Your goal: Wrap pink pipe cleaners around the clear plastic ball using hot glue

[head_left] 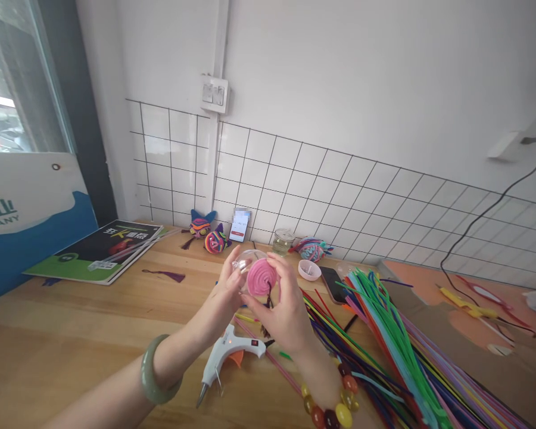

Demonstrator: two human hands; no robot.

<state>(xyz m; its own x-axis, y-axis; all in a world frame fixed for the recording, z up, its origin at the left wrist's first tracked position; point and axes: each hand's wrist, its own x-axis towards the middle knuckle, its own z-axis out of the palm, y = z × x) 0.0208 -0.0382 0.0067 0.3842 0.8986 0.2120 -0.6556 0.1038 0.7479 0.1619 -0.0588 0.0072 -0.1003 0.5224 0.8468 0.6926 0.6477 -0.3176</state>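
Observation:
A clear plastic ball [245,260], with a pink coiled pipe-cleaner spiral [261,277] on its near side, is held up over the table between my hands. My left hand [226,293] grips the ball from the left, fingers closed around its edge. From the right, my right hand [288,307] pinches the ball at the spiral's rim, thumb below and fingers above. A dark tassel [265,330] hangs from the spiral's middle. Below my hands, a white glue gun [227,351] lies with its nozzle toward me.
Bundles of coloured pipe cleaners [397,345] spread over the right side, near a dark phone [334,285]. Behind stand finished pipe-cleaner ornaments [217,239], an upright phone [240,225], a glass jar [283,241] and a pink bowl [309,270]. A purple tassel [167,274] and magazine [102,250] lie left.

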